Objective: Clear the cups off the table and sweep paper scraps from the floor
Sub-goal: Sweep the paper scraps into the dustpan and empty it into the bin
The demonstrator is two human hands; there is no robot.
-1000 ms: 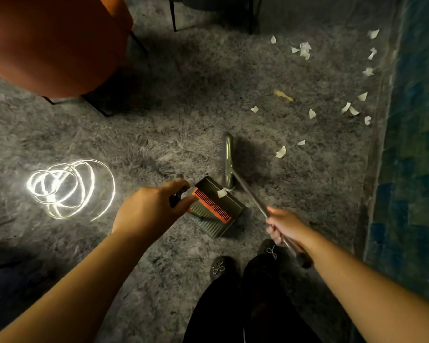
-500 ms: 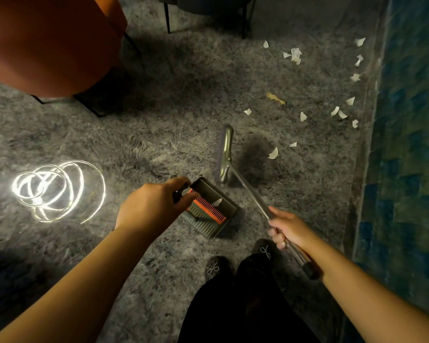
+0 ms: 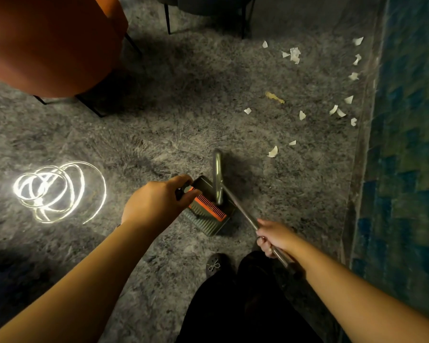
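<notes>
A dark green dustpan [image 3: 209, 219] with an orange comb strip stands on the grey shaggy carpet in front of my feet. My left hand [image 3: 156, 204] grips its handle at the top left. My right hand [image 3: 274, 237] grips the metal pole of a broom [image 3: 238, 209]. The broom's green head [image 3: 217, 177] lies across the mouth of the dustpan. Several white paper scraps [image 3: 273, 152] lie scattered on the carpet to the upper right, along with a yellowish scrap [image 3: 274, 97]. No cups are in view.
An orange chair [image 3: 50, 43] on thin black legs stands at the upper left, a dark chair [image 3: 208, 6] at the top. A glowing coil of light strip [image 3: 55, 191] lies on the left. A blue-green patterned rug [image 3: 406, 157] borders the right side. My black shoes [image 3: 217, 264] are below.
The broom head has been drawn back towards me and now overlaps the dustpan's mouth. The small white scrap seen in the pan earlier is hidden from view.
</notes>
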